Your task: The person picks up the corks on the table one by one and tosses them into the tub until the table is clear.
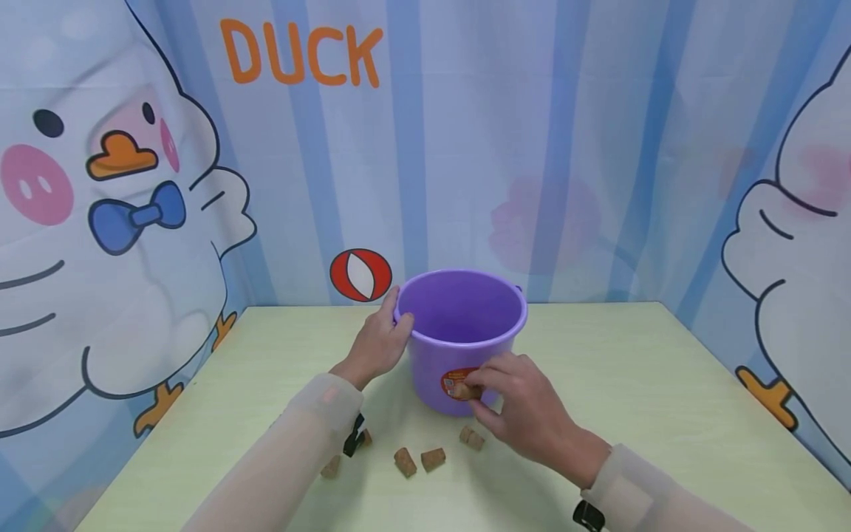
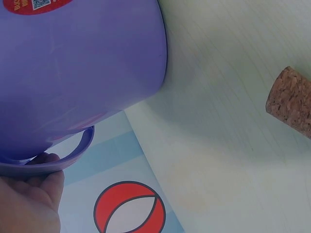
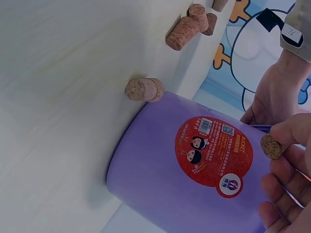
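A purple bucket (image 1: 425,369) with a red label (image 3: 214,155) stands upright near the middle of the table. My left hand (image 1: 377,340) grips its rim on the left side, and in the left wrist view the fingers (image 2: 48,187) meet the rim and handle (image 2: 80,150). Between thumb and fingers my right hand (image 1: 532,406) pinches a cork (image 3: 272,146), held in front of the bucket's label, below the rim. The bucket's inside shows purple wall, its bottom partly hidden by the front rim.
Several loose corks lie on the table in front of the bucket, among them one cork (image 1: 405,462), another cork (image 1: 433,459) and a cork (image 1: 472,438) close to the bucket's base. Two more lie beside the left sleeve (image 1: 286,443). A printed curtain (image 1: 459,148) hangs behind the table (image 1: 598,369).
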`<action>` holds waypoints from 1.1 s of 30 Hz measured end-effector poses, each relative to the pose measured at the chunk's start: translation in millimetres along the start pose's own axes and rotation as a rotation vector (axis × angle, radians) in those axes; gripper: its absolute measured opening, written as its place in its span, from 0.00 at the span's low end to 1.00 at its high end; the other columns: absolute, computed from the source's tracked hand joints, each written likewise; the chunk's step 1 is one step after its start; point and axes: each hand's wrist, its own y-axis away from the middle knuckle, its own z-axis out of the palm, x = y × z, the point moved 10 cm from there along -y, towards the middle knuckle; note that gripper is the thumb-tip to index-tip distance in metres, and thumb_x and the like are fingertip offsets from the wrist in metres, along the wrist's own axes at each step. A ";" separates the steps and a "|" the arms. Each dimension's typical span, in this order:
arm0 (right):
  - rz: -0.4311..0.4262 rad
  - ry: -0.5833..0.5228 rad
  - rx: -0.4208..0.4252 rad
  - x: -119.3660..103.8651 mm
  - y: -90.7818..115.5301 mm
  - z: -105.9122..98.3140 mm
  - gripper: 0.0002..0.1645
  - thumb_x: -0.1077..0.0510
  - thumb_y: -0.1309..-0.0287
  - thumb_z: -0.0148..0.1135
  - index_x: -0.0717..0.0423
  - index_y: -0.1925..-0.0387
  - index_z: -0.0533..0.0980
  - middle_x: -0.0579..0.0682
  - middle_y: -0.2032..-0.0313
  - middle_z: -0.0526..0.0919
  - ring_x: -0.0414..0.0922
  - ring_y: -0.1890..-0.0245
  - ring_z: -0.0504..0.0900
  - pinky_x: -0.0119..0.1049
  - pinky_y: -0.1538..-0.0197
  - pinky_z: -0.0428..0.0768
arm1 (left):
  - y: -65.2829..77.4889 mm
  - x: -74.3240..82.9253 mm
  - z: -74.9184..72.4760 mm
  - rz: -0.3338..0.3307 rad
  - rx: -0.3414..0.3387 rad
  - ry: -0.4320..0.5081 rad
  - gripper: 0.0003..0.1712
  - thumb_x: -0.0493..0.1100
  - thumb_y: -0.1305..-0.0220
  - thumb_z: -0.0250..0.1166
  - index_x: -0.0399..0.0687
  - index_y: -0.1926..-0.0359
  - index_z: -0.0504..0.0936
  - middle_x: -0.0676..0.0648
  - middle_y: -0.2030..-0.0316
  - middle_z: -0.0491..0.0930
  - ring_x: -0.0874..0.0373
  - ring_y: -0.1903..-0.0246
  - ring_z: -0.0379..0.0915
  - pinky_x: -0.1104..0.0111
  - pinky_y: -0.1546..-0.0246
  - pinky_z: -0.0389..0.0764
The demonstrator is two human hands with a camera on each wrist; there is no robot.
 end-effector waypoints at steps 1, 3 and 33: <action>-0.002 -0.001 0.005 -0.1 -0.3 -1.0 0.14 0.63 0.57 0.80 0.49 0.66 0.86 0.38 0.64 0.85 0.36 0.62 0.80 0.36 0.63 0.76 | 0.0 0.1 0.1 -0.001 0.000 0.000 0.41 0.52 0.25 0.45 0.46 0.17 0.45 0.43 0.24 0.61 0.46 0.27 0.61 0.49 0.30 0.66; -0.004 0.002 0.013 -0.1 -1.0 -2.8 0.14 0.63 0.57 0.80 0.50 0.66 0.86 0.38 0.64 0.84 0.36 0.62 0.79 0.36 0.63 0.76 | -0.1 0.4 0.2 -0.002 0.001 -0.001 0.41 0.51 0.25 0.45 0.46 0.17 0.45 0.43 0.24 0.62 0.46 0.27 0.61 0.49 0.30 0.66; -0.012 -0.005 0.090 -2.2 -16.5 -24.7 0.13 0.64 0.53 0.79 0.50 0.65 0.86 0.39 0.64 0.85 0.37 0.63 0.80 0.39 0.61 0.75 | 0.5 -0.2 -0.3 -0.001 0.002 0.001 0.42 0.53 0.25 0.45 0.47 0.17 0.45 0.43 0.24 0.63 0.45 0.28 0.63 0.48 0.30 0.67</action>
